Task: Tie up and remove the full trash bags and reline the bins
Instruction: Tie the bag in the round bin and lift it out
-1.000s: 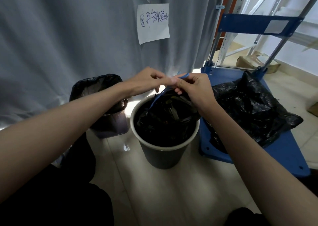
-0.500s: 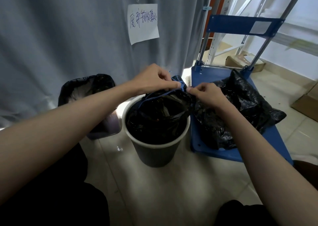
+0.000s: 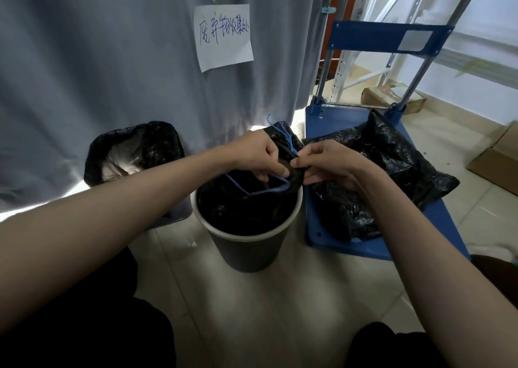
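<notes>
A round dark bin (image 3: 246, 251) with a pale rim stands on the floor in front of me. Inside it sits a black trash bag (image 3: 241, 208) with a blue drawstring (image 3: 260, 191). Its gathered neck rises at the bin's far right rim. My left hand (image 3: 259, 154) pinches the drawstring at that neck, fingers curled. Facing it, my right hand (image 3: 325, 161) pinches the neck's black plastic. A blue loop of the string sticks up behind my left hand. A second bin (image 3: 134, 157), lined in black, stands at the left by the curtain.
A blue platform trolley (image 3: 437, 227) on the right carries a crumpled black bag (image 3: 378, 171). A grey curtain (image 3: 112, 59) with a handwritten paper note (image 3: 223, 37) hangs behind the bins. Cardboard boxes (image 3: 496, 160) lie on the tiled floor at far right. My dark-clothed knees fill the bottom corners.
My hands have dropped from above the bin to its far right rim, drawing the bag's neck closed. The blue string now hangs looped across the bag's top.
</notes>
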Motion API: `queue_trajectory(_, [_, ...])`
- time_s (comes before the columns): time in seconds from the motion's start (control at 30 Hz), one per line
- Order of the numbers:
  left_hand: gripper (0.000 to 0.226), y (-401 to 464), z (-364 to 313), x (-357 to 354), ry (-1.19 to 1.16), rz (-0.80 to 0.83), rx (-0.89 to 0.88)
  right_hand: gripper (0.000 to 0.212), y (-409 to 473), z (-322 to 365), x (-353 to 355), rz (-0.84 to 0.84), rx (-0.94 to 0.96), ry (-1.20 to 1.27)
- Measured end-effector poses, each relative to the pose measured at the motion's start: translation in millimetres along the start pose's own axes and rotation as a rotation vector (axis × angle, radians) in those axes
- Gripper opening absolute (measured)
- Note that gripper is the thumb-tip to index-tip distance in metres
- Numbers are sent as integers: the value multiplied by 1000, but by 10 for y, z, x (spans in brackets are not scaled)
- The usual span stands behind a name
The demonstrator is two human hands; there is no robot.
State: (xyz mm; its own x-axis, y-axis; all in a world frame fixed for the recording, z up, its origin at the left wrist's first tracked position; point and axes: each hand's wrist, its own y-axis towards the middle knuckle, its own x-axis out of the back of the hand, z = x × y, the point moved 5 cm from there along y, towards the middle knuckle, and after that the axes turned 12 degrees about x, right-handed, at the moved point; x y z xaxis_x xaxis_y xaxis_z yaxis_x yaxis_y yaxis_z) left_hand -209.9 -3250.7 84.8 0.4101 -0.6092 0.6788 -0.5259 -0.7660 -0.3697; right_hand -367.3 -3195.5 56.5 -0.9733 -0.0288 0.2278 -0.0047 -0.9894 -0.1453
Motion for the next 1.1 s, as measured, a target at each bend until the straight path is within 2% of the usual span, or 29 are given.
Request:
queue_trajectory(0.17, [12, -44, -52, 123, -126, -98, -59, 19, 49, 94, -80, -52, 75, 199])
queue_trajectory(0.3, [9, -103, -4, 190, -213, -136, -55, 23, 66, 135, -128, -17, 90, 292])
queue_trajectory(0.47, [15, -152, 71, 239, -259, -134, -22, 29, 76, 141, -178, 4, 96, 358])
queue_trajectory(0.8, [21, -160, 135, 159, -263, -168, 23, 24, 64, 171, -255, -37, 131, 397])
queue_trajectory(1.03, [30, -163, 142, 172, -364, -172, 29, 20, 47, 178, -272, -54, 145, 398])
queue_trajectory(1.1, [26, -144, 156, 174, -374, -169, 57, 20, 54, 187, -293, -56, 155, 408])
